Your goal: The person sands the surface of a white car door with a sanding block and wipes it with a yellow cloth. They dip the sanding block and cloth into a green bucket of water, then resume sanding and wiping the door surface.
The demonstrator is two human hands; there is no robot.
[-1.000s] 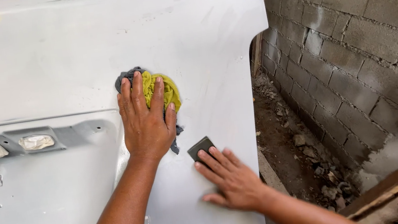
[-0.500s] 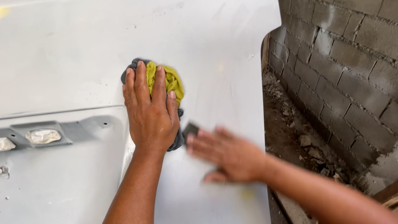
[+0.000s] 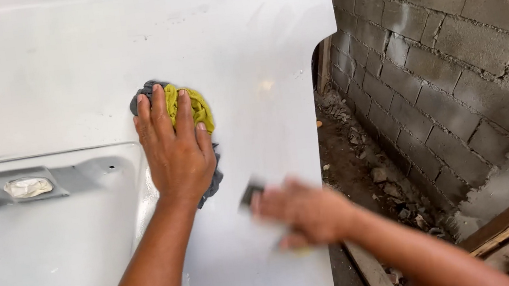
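On the white panel (image 3: 65, 75) we advise flat, even strokes: left hand (image 3: 175, 153) spread on the rag (image 3: 188, 106), blurred right hand (image 3: 305, 211) pressing the dark sanding pad (image 3: 251, 194).

- No packages, labels, signs or screens anywhere in view.
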